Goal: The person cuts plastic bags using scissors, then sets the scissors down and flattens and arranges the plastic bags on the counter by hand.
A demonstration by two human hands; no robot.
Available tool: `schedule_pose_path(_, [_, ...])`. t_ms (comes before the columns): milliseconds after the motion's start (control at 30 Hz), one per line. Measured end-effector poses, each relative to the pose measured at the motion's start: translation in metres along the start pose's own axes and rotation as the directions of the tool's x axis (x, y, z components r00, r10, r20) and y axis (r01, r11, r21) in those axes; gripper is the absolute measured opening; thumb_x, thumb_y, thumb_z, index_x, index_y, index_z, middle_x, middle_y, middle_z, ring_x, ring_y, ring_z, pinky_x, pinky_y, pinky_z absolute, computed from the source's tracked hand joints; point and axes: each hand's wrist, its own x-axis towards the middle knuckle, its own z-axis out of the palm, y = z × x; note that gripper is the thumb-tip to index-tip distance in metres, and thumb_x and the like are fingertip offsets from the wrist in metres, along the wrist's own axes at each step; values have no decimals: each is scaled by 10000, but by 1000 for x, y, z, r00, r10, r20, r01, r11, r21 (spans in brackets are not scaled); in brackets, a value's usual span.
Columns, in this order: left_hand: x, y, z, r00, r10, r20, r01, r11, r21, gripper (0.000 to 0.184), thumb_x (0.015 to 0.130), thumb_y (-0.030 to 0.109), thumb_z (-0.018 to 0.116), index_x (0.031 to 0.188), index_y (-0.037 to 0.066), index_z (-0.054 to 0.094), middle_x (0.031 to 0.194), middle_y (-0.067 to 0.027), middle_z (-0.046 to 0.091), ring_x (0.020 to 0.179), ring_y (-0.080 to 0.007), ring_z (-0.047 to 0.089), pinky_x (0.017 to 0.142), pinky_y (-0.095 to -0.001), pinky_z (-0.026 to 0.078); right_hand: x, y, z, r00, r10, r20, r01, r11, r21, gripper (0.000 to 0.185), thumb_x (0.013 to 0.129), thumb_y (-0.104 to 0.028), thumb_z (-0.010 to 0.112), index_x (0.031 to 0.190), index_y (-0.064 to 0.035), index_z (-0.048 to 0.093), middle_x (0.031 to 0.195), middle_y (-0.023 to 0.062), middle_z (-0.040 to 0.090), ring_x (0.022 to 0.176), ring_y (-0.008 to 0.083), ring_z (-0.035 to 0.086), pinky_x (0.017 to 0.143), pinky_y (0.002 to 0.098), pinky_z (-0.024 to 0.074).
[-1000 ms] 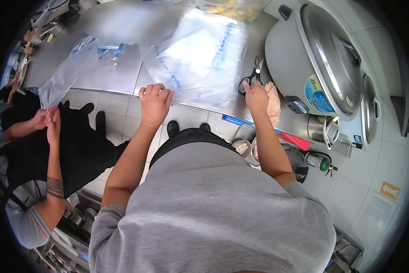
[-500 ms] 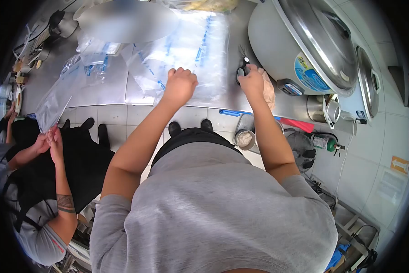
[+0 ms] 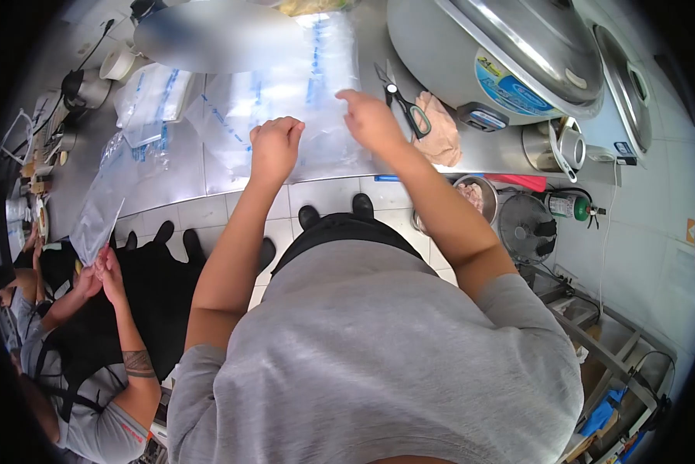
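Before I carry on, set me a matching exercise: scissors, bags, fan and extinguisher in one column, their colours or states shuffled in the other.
1. scissors
2. bags
3. fan
4. extinguisher

A. green
B. clear, with blue print
C. round, inside a wire cage
D. blades apart

Right pairs: 1-D, 2-B, 3-C, 4-A
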Motion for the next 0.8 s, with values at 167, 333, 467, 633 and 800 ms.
schedule_pose_path(167, [-4,-3,-1,997,-71,4,71,997,-20,172,909,213,602,846,71,676,786,-103,665,792,-291,608,835,-428,380,-24,27,-26,954,299,12,-286,924,-254,398,807,-205,637,1151,-26,552,1034,164,610,1000,322,583,870,455,436])
schedule_pose_path(333, [-7,-8,2,996,11,-91,-11,1000,3,129,907,174,601,925,63,666,761,-103,658,692,-276,605,823,-382,402,-19,31,-15,865,501,-43,-455,744,-489,401,816,-186,612,1172,-19,535,1199,217,511,1091,378,519,851,512,436])
schedule_pose_path(467, [-6,0,-2,993,-63,-101,53,993,-104,80,903,80,566,949,74,631,791,-121,650,749,-333,609,742,-416,453,-8,45,3,819,563,-109,-547,709,-445,399,846,-189,560,1207,-23,519,1118,219,556,1088,370,525,860,497,437])
schedule_pose_path(633, [-10,-4,-1,1000,10,5,-10,998,-66,164,843,-21,552,923,88,644,1008,-112,654,828,-357,628,703,-427,495,-18,28,-18,901,431,-55,-423,840,-340,428,879,-207,505,1272,-35,501,1100,200,594,1101,354,544,868,482,453])
schedule_pose_path(800, [-20,-9,3,998,43,-38,-46,995,-85,207,837,-10,575,980,81,695,1016,-123,655,829,-354,632,737,-409,508,-81,89,-40,937,337,-92,-338,809,-480,363,825,-161,541,1183,-115,585,1149,122,605,1052,348,582,853,458,479])
